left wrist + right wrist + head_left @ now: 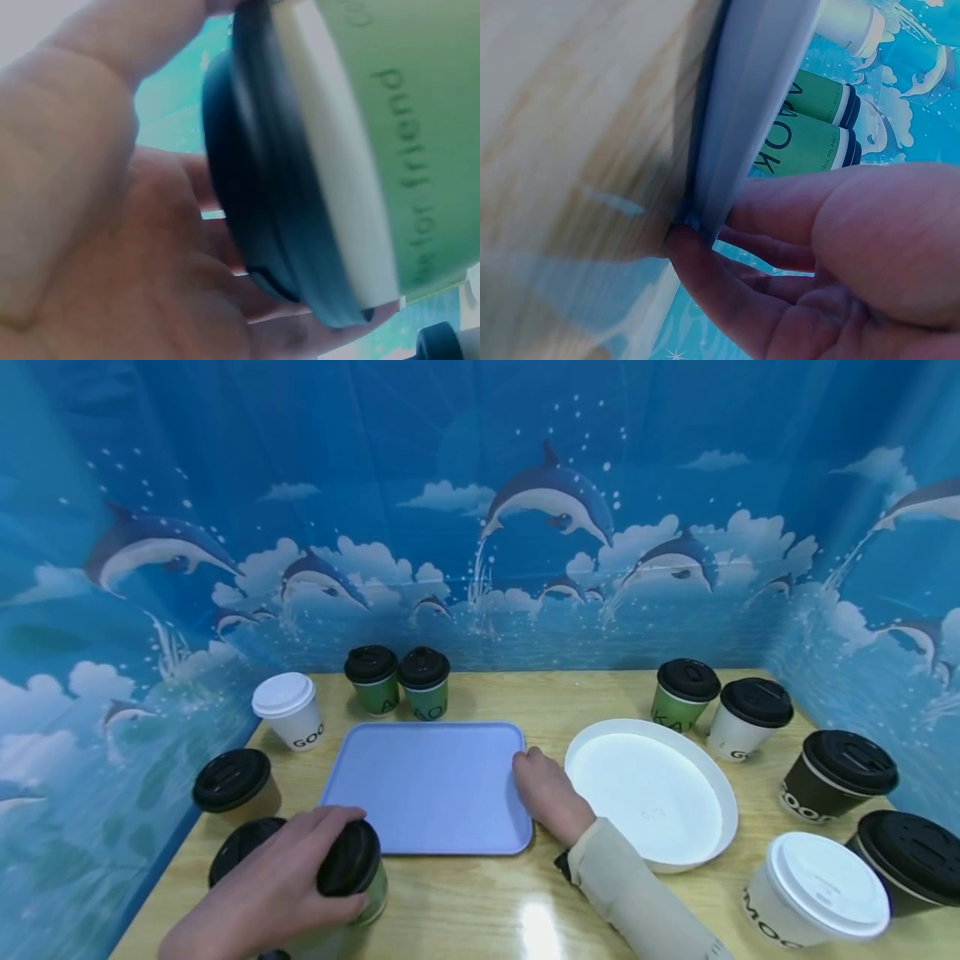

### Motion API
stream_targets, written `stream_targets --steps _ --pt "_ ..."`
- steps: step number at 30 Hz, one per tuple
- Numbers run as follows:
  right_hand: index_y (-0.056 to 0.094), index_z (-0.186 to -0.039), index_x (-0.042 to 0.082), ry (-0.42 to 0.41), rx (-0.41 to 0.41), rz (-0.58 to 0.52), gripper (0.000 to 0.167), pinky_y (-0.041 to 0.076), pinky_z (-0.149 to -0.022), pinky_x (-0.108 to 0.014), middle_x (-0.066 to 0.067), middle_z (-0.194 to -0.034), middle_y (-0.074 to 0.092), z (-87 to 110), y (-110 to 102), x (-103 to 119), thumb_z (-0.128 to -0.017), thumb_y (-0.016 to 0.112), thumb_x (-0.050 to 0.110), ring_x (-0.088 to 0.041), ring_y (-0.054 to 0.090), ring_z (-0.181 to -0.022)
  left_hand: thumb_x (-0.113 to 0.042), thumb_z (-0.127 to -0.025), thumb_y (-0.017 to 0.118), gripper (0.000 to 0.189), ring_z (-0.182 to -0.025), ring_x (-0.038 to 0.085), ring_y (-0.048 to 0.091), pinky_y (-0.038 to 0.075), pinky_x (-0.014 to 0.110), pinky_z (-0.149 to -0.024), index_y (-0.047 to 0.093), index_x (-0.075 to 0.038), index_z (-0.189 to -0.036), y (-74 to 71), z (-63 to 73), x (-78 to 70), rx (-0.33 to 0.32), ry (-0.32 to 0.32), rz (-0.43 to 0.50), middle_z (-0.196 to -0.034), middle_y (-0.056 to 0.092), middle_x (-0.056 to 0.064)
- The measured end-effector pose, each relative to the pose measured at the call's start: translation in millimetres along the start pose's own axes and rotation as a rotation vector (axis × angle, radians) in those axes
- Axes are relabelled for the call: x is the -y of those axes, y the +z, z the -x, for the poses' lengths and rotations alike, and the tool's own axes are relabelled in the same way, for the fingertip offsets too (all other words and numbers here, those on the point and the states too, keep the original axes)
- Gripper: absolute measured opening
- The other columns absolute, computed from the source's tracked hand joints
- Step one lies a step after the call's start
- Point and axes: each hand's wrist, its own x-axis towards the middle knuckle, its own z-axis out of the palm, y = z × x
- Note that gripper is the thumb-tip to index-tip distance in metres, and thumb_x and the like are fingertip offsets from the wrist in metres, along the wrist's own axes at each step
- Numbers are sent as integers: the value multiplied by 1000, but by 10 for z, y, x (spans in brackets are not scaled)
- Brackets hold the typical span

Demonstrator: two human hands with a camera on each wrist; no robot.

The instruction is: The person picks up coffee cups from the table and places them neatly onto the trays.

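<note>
My left hand (273, 881) grips a green paper coffee cup (375, 895) with a black lid, over the front left of the table. In the left wrist view the fingers and thumb reach around the lid of this cup (420, 161), and lettering runs along its side. A flat lavender-blue tray (427, 789) lies in the middle of the table. Its right edge is pinched by my right hand (551, 795). The right wrist view shows the thumb and fingers on either side of the tray's rim (750, 90).
A round white dish (652, 797) sits right of the tray. Two green cups (425, 693) stand behind the tray. Down the left are a white cup (288, 714), a brown cup (236, 785) and a black-lidded cup (240, 847). Several lidded cups, including a white one (813, 893), line the right side.
</note>
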Motion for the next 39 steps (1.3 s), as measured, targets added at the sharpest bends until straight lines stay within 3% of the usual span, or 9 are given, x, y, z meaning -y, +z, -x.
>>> stream_targets --steps 12,22,30,39 --pt "65 -101 -9 -2 8 1 12 56 -67 -48 -22 -90 59 12 -3 7 -98 53 -7 -36 63 -75 -66 -75 83 91 -125 34 57 52 60 -93 55 -17 -146 22 -44 -117 -70 -27 -27 -143 55 14" --pt "64 -98 -9 -23 -8 -5 11 56 -66 -49 -22 -88 58 17 -11 -1 -97 53 -8 -36 62 -74 -64 -75 84 88 -131 40 53 50 63 -95 55 -18 -145 67 -68 -190 -175 8 -38 -145 53 15" --pt "64 -97 -8 -27 -12 -4 11 55 -65 -48 -21 -87 57 19 -8 -22 -97 53 -8 -35 61 -73 -58 -82 79 81 -128 38 53 52 60 -93 54 -16 -147 59 -71 -285 -290 64 -6 -144 54 16" --pt "64 -97 -8 -35 -11 -13 11 55 -65 -48 -21 -87 57 10 3 -32 -97 53 -8 -35 61 -73 -57 -82 78 83 -128 39 51 53 61 -91 52 -15 -149 70 -160 -415 -357 27 13 -144 52 18"
